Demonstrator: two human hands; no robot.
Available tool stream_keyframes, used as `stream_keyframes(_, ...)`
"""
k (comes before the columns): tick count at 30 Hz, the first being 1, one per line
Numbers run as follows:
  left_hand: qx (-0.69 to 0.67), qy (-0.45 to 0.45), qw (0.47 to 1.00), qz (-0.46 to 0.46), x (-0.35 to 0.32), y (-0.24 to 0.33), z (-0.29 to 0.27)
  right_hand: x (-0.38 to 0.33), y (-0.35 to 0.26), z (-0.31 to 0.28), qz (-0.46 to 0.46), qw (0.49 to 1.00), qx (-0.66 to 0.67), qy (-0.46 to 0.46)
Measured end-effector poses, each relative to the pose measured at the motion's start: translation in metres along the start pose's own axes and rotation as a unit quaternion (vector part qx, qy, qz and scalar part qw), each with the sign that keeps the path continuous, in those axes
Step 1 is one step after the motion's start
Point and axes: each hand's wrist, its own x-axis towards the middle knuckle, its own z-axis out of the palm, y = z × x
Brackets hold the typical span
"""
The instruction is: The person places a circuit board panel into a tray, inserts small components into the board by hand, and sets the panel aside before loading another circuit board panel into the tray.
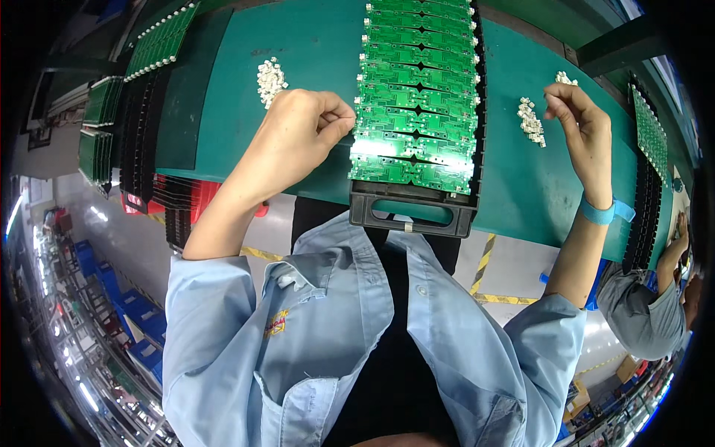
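Note:
A row of green circuit boards (417,97) stands in a black slotted rack (413,216) in the middle of the bench. Small white connectors sit along both side edges of the boards. My left hand (302,127) is closed in a pinch at the left edge of the boards; whatever its fingertips hold is hidden. Over on the right, my right hand (582,130) has thumb and forefinger together beside a loose pile of white connectors (530,123); what is between them is too small to make out. A blue wrist strap (607,212) circles my right wrist.
Another pile of white connectors (269,80) lies left of the rack, and a smaller pile (566,78) lies behind my right fingers. More racked boards (160,45) stand at the left, and others (649,134) at the right. A co-worker (644,313) is at the far right.

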Motion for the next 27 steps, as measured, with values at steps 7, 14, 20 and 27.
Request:
stream_keyframes(7,0.009,0.005,1.0,-0.008,0.0,0.006,0.002,-0.001,-0.019,0.021,0.064,0.975,0.193,-0.085)
stream_keyframes(14,0.033,0.016,0.999,0.021,-0.004,0.007,0.005,-0.001,-0.024,0.033,0.11,0.931,0.318,-0.144)
stream_keyframes(20,0.037,0.034,0.998,0.044,-0.004,0.009,0.009,-0.003,-0.023,0.036,0.15,0.912,0.348,-0.156)
stream_keyframes(27,0.01,0.059,0.997,0.054,-0.005,0.009,0.009,-0.005,-0.026,0.04,0.127,0.931,0.302,-0.162)
